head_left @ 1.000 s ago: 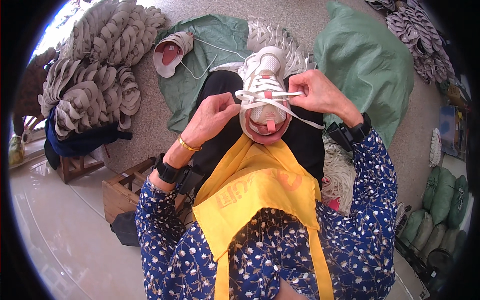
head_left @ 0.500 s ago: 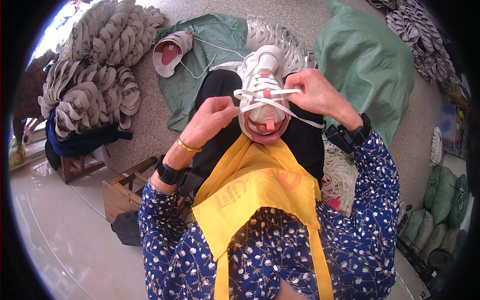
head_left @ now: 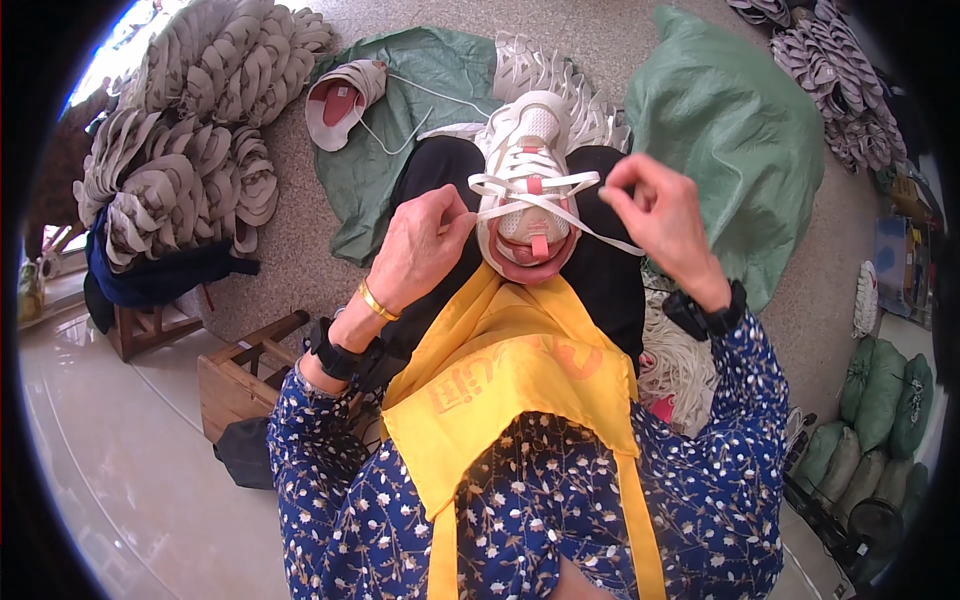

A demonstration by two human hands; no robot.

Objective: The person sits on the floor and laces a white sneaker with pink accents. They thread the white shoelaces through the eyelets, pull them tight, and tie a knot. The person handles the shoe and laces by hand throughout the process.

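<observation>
A white sneaker (head_left: 541, 120) with pink trim rests between my knees, toe away from me. Its white shoelace (head_left: 545, 202) is tied in a bow across the tongue, with one loop to each side and a loose end trailing right. My left hand (head_left: 418, 245) pinches a lace end beside the shoe. Just right of the bow, my right hand (head_left: 662, 220) is held in the air with bent fingers and a gap between thumb and forefinger; nothing shows in it. A yellow apron (head_left: 510, 370) covers my lap below the shoe's heel.
Another white shoe (head_left: 347, 103) lies on a green sheet (head_left: 405, 75) at the far left. Stacked grey shoe uppers (head_left: 195, 180) fill the left side. A large green sack (head_left: 720, 130) stands at right, above a bundle of white laces (head_left: 680, 350). A wooden stool (head_left: 235, 390) is at left.
My right hand has let go of the right lace loop and drawn off to the right. My left hand keeps its hold on the lace end, nearly in place.
</observation>
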